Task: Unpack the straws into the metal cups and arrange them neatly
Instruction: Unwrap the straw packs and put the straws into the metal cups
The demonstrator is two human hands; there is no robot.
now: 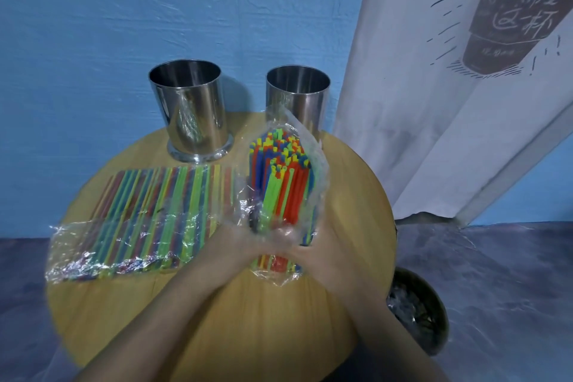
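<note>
Two bare forearms reach in from the bottom edge and meet over the middle of the round wooden tabletop (pixel 248 319). The left hand (pixel 231 239) and the right hand (pixel 313 245) sit side by side, touching, and each grip is curled around the lower part of a bundle of straws (pixel 285 183) through its clear plastic wrapper (pixel 321 161). Motion blur hides how the single fingers lie. The bundle is held up off the tabletop, nearly upright and leaning a little away from the person. Its red, green, yellow and blue straw ends show at the top, where the wrapper gapes open, while the wrapper's crumpled bottom hangs below the hands. Just left of the hands a second pack of straws (pixel 139 217) lies flat on the tabletop inside its own shiny wrapper, with the straws running away from the person. Low on the right, beside the table and below its edge, stands a dark round bin (pixel 418 310) with crinkled plastic inside. At the far edge of the tabletop two metal cups stand upright and apart. The left cup (pixel 190 115) is behind the flat pack and mirrors it on its side. The right cup (pixel 299 99) is behind the held bundle, its lower part covered by the wrapper's top. Behind them rises a blue wall (pixel 93 25), and a white cloth (pixel 434 133) printed with a brown cup hangs at the right.
</note>
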